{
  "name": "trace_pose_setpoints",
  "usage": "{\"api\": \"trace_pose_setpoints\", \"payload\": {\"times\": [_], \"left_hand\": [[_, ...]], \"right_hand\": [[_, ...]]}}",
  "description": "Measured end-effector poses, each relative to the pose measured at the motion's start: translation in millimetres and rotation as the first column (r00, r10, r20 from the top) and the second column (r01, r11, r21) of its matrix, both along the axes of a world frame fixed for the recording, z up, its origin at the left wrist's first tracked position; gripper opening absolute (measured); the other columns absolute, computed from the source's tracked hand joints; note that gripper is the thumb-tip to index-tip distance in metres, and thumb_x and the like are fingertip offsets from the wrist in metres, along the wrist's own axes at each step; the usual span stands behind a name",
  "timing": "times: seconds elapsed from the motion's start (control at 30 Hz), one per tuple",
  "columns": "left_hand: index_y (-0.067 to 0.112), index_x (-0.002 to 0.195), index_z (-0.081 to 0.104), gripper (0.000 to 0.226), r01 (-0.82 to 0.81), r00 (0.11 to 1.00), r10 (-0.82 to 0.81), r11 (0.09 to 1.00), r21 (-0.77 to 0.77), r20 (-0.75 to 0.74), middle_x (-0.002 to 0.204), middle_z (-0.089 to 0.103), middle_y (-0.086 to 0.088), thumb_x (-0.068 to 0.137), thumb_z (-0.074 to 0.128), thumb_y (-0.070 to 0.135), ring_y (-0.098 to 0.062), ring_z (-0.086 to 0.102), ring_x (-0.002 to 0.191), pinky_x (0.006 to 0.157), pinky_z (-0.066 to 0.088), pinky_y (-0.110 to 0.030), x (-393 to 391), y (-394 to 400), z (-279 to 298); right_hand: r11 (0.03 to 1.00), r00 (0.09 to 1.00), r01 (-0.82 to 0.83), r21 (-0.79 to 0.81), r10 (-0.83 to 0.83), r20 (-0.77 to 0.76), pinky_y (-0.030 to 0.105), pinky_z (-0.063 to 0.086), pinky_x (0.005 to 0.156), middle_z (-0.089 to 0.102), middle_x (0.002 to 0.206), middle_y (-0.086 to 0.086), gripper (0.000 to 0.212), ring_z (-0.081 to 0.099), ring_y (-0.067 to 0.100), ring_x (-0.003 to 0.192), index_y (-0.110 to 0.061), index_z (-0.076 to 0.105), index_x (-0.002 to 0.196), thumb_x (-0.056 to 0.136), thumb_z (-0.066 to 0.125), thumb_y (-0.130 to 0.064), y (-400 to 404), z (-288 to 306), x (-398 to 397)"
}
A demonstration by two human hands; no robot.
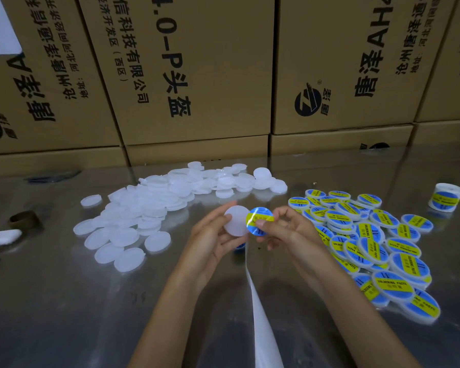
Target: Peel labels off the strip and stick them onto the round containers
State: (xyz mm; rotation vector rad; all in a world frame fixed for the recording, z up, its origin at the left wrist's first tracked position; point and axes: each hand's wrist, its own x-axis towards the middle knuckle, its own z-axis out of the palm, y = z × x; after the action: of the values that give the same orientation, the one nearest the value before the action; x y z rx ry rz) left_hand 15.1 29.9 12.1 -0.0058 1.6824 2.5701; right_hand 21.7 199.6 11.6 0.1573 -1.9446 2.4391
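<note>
Facing camera, label (259,221) band horizontal

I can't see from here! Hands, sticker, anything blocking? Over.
Left hand holds blank container. Right hand pinches label at its edge, not stuck yet. Nothing blocking.

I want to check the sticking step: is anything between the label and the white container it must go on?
Nothing visible. The right hand pinches the label at the edge of the container held by the left hand.
</note>
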Motion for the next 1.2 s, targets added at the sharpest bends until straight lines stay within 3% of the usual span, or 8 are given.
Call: {"api": "trace_pose_setpoints", "payload": {"times": [0.1, 0.3, 0.5, 0.77, 0.87, 0.97, 1.07, 1.2], "left_hand": [[0.016, 0.125, 0.065, 0.031, 0.068, 0.997, -0.068, 0.998, -0.012, -0.023, 0.114, 0.074, -0.016, 0.103, 0.044, 0.008, -0.030, 0.073, 0.101, 0.079, 0.062, -0.036, 2, 8, 4], [0.016, 0.129, 0.063, 0.033, 0.117, 0.990, -0.117, 0.993, -0.012, -0.082, 0.119, 0.072, -0.015, 0.102, 0.046, 0.007, -0.028, 0.071, 0.107, 0.074, 0.060, -0.032, 5, 12, 5], [0.021, 0.129, 0.065, 0.033, 0.108, 0.986, -0.116, 0.991, -0.075, -0.117, 0.118, 0.073, -0.010, 0.102, 0.049, 0.010, -0.026, 0.071, 0.107, 0.076, 0.060, -0.031, 4, 14, 2], [0.027, 0.126, 0.067, 0.036, 0.093, 0.976, -0.124, 0.981, -0.171, -0.179, 0.115, 0.075, -0.005, 0.101, 0.053, 0.006, -0.019, 0.073, 0.101, 0.075, 0.058, -0.023, 8, 19, 0], [0.025, 0.128, 0.065, 0.036, 0.105, 0.976, -0.126, 0.987, -0.124, -0.177, 0.116, 0.074, -0.006, 0.101, 0.052, 0.005, -0.021, 0.073, 0.104, 0.077, 0.059, -0.025, 8, 18, 1], [0.018, 0.129, 0.064, 0.035, 0.141, 0.983, -0.135, 0.989, 0.042, -0.128, 0.118, 0.073, -0.010, 0.101, 0.049, 0.004, -0.028, 0.071, 0.108, 0.083, 0.061, -0.033, 6, 16, 4], [0.015, 0.131, 0.062, 0.035, 0.191, 0.980, -0.178, 0.965, 0.180, -0.086, 0.121, 0.071, -0.016, 0.100, 0.046, 0.007, -0.031, 0.069, 0.112, 0.092, 0.058, -0.039, 6, 17, 7], [0.013, 0.130, 0.062, 0.036, 0.218, 0.976, -0.209, 0.944, 0.246, -0.060, 0.121, 0.070, -0.018, 0.100, 0.043, 0.009, -0.030, 0.070, 0.110, 0.090, 0.059, -0.037, 8, 22, 6]], "right_hand": [[0.996, 0.994, 0.078, 0.044, -0.074, -0.076, 0.024, 0.046, 0.055, 0.069, 0.072, 0.008, 0.027, 0.056, 0.020, 0.059, -0.015, 0.050, 0.083, 0.083, 0.076, -0.006, -12, -6, 0], [0.986, 0.981, 0.160, 0.038, -0.155, -0.120, 0.030, 0.047, 0.057, 0.065, 0.062, 0.003, 0.028, 0.057, 0.020, 0.059, -0.015, 0.050, 0.081, 0.082, 0.076, -0.004, -15, -9, -3], [0.982, 0.976, 0.181, 0.050, -0.173, -0.129, 0.019, 0.049, 0.054, 0.064, 0.060, 0.001, 0.028, 0.061, 0.012, 0.055, -0.014, 0.050, 0.081, 0.082, 0.076, -0.004, -16, -12, -5], [0.960, 0.953, 0.263, 0.098, -0.242, -0.182, 0.020, 0.046, 0.053, 0.059, 0.054, -0.005, 0.030, 0.053, 0.011, 0.054, -0.014, 0.048, 0.081, 0.081, 0.078, -0.006, -18, -16, -8], [0.934, 0.931, 0.316, 0.164, -0.273, -0.241, 0.015, 0.038, 0.048, 0.052, 0.053, -0.004, 0.033, 0.042, 0.005, 0.046, -0.015, 0.048, 0.082, 0.079, 0.081, -0.015, -18, -19, -10], [0.902, 0.916, 0.367, 0.229, -0.306, -0.260, 0.013, 0.034, 0.046, 0.047, 0.053, -0.007, 0.041, 0.038, 0.002, 0.043, -0.017, 0.047, 0.085, 0.074, 0.085, -0.031, -15, -22, -12], [0.844, 0.891, 0.423, 0.330, -0.322, -0.320, 0.017, 0.037, 0.048, 0.044, 0.054, -0.013, 0.048, 0.040, 0.002, 0.048, -0.023, 0.048, 0.082, 0.067, 0.081, -0.055, -14, -25, -11], [0.733, 0.854, 0.490, 0.472, -0.294, -0.429, 0.022, 0.038, 0.050, 0.050, 0.058, -0.014, 0.056, 0.046, 0.006, 0.053, -0.027, 0.041, 0.077, 0.066, 0.067, -0.076, -12, -28, -7]]}}
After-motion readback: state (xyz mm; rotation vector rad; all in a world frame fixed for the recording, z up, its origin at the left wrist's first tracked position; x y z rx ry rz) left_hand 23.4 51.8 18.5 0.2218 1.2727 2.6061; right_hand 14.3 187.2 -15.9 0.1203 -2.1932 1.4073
